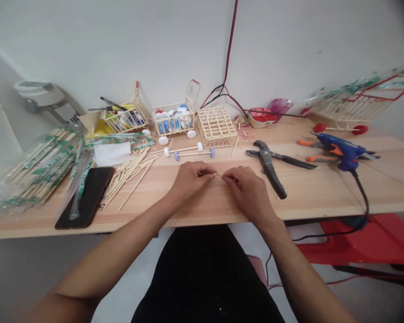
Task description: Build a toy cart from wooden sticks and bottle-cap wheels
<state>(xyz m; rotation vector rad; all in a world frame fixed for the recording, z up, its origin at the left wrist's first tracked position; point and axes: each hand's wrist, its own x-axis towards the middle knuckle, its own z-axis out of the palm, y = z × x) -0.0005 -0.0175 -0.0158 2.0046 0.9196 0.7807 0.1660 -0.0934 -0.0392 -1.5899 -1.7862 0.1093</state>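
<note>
Between my fingertips, just above the wooden table [202,211], is a short thin wooden stick [218,174]. My left hand [192,179] pinches its left end, and my right hand [247,188] pinches its right end. Fingers cover most of the stick, so its full length is hidden. Behind my hands lie two stick axles with bottle-cap wheels, one with white caps [166,152] and one with bluish caps [177,156]. A stick-built basket [217,127] stands behind them. Black-handled cutters [271,168] rest to the right of my right hand.
Loose sticks [129,172], a phone [84,197] and bagged sticks [42,168] lie left. Stick carts [174,121] line the wall, one holding bottle caps. A blue glue gun [340,148] with a cable sits right, near orange-handled pliers [319,159]. Below is a red stool [363,237].
</note>
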